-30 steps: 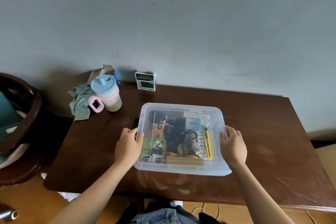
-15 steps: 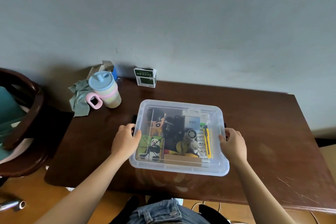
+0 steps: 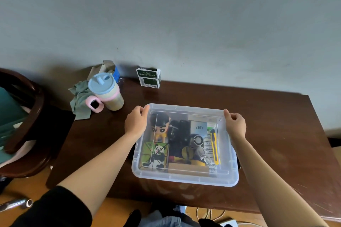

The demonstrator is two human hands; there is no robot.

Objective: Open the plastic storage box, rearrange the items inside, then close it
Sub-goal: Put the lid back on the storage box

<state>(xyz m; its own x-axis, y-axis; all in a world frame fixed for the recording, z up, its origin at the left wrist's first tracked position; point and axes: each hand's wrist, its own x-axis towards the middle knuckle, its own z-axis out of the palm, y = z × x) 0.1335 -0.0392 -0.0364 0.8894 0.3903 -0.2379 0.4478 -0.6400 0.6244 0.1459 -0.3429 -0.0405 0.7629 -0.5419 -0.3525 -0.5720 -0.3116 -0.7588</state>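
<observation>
box sits mid-tabletop, lid on. left hand and right hand fingers curl on its far corners; opening just starting, rearranging and closing remain.

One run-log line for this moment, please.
stage: opening | lid: on box | left hand: grips far-left lid corner | right hand: grips far-right lid corner | contents: untouched

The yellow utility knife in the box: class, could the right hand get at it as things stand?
Probably not yet. The yellow utility knife lies under the clear lid, which looks closed, and the right hand grips that lid's far right corner.
</observation>
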